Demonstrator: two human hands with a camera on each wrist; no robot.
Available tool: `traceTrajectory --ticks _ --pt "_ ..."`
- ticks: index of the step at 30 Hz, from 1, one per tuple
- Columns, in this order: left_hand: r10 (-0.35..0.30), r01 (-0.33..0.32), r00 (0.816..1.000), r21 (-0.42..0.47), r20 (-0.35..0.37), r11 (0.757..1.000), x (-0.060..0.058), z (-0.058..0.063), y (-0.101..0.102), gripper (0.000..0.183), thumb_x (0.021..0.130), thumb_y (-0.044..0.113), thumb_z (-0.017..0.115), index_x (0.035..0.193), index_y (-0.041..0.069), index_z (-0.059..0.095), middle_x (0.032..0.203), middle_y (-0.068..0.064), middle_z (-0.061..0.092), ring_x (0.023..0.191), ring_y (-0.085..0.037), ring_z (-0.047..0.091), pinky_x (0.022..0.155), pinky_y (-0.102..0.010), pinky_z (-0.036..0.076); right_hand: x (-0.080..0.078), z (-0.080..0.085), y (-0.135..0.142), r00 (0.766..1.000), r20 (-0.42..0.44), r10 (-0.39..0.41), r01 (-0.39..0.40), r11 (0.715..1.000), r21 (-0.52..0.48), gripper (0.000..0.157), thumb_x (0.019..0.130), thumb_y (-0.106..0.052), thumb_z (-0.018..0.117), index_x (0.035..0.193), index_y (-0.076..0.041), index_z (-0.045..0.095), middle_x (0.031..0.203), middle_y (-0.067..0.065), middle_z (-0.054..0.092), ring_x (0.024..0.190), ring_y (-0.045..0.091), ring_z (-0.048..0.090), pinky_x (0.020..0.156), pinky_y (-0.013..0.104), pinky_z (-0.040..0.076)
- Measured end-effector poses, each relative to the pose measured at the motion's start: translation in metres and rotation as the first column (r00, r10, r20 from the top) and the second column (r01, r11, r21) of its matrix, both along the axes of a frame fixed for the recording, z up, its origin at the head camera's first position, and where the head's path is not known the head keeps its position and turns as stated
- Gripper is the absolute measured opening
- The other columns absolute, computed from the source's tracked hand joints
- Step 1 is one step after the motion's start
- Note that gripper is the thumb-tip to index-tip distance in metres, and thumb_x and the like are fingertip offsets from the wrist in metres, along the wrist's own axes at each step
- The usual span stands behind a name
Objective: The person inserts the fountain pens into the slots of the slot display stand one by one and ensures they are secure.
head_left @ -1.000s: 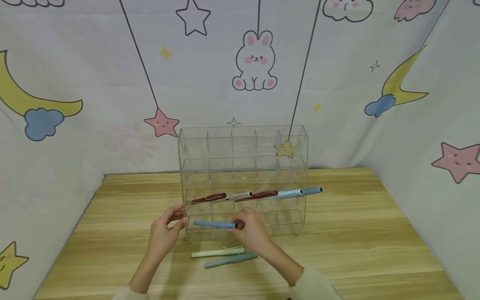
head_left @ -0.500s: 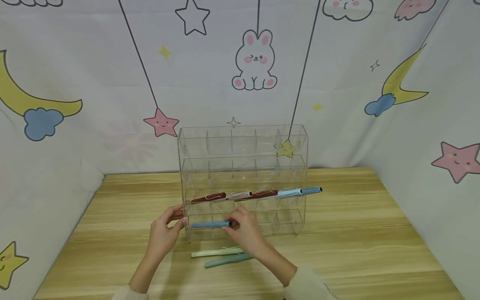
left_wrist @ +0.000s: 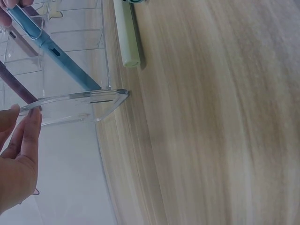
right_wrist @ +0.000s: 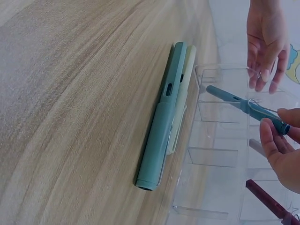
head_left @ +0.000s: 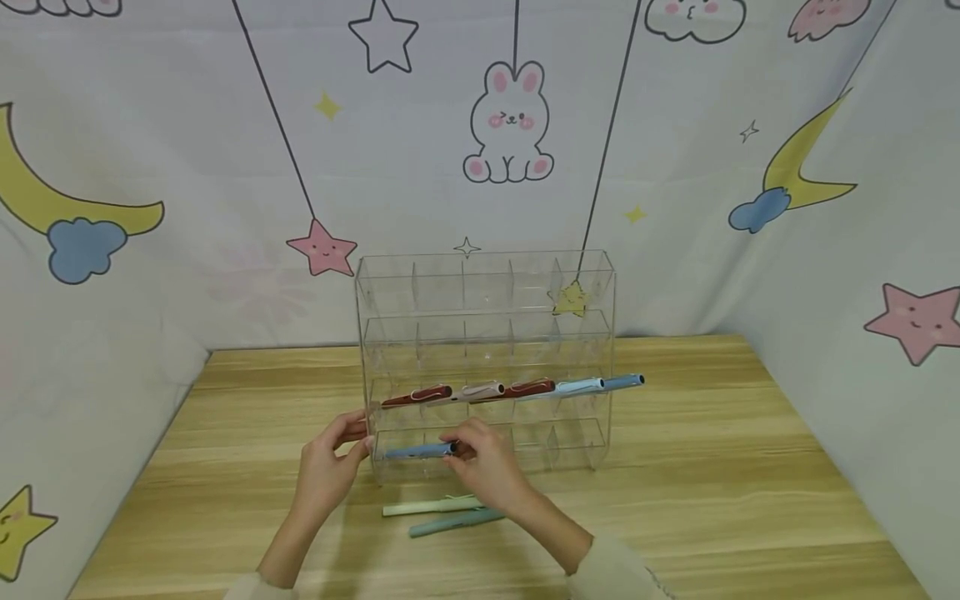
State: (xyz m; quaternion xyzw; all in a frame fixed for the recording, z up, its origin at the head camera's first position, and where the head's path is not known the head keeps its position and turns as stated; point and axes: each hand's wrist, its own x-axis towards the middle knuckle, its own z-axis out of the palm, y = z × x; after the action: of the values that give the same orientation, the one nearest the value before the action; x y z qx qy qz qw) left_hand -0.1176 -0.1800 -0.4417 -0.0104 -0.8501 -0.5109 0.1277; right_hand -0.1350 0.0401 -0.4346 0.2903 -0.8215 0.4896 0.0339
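A clear divided pen rack point(head_left: 486, 327) stands upright on the wooden table. My left hand point(head_left: 330, 458) pinches the edge of its left side panel between thumb and fingers, as the left wrist view also shows. With thumb and fingertips, my right hand point(head_left: 487, 462) grips the cap end of a blue pen point(head_left: 420, 451). That pen lies slanted in the lowest row at the left, its far tip inside the rack. In the right wrist view its clip point(right_wrist: 263, 108) faces up. One row higher rest several pens, among them a dark red pen point(head_left: 416, 396) and a light blue pen point(head_left: 573, 387).
In front of the rack, a pale green pen point(head_left: 431, 505) and a teal pen point(head_left: 457, 522) lie side by side on the table point(head_left: 712, 483). Behind and beside it hangs a white printed cloth point(head_left: 420, 167).
My right hand has moved a little left, carrying the blue pen further to the left in the lowest row. My left hand keeps its hold on the rack.
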Motion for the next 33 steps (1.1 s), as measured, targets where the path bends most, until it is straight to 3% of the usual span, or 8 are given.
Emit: traceTrajectory --ticks 9,16,33 --pt "-0.004 0.004 1.0 -0.006 0.004 1.0 -0.0005 -0.0004 -0.0004 0.033 0.083 -0.005 0.062 0.116 -0.002 0.057 0.098 -0.016 0.064 0.094 -0.031 0.061 0.072 -0.032 0.056 -0.0011 0.001 0.0075 0.999 0.041 0.028 -0.029 1.0 0.012 0.023 0.077 0.013 0.064 0.099 0.006 0.064 0.09 0.01 0.06 0.074 0.018 0.058 0.064 0.018 0.052" --pt "-0.001 0.001 1.0 -0.012 0.002 1.0 -0.0009 -0.0008 -0.0008 0.033 0.083 -0.006 0.062 0.116 -0.002 0.057 0.098 -0.016 0.064 0.093 -0.031 0.061 0.072 -0.032 0.056 -0.0016 0.0003 0.0069 1.0 0.004 0.002 -0.003 1.0 0.028 0.017 0.079 0.007 0.066 0.095 0.005 0.065 0.085 0.008 0.062 0.072 0.015 0.058 0.062 0.018 0.051" --pt "0.006 -0.005 1.0 -0.016 0.008 1.0 -0.0007 0.0003 -0.0009 0.033 0.083 -0.006 0.062 0.115 -0.002 0.057 0.099 -0.017 0.064 0.094 -0.031 0.061 0.072 -0.033 0.056 -0.0037 0.0002 0.0097 0.999 0.043 0.013 -0.015 0.998 0.054 0.017 0.082 -0.006 0.067 0.097 0.002 0.066 0.079 0.003 0.061 0.066 0.01 0.054 0.057 0.017 0.049"
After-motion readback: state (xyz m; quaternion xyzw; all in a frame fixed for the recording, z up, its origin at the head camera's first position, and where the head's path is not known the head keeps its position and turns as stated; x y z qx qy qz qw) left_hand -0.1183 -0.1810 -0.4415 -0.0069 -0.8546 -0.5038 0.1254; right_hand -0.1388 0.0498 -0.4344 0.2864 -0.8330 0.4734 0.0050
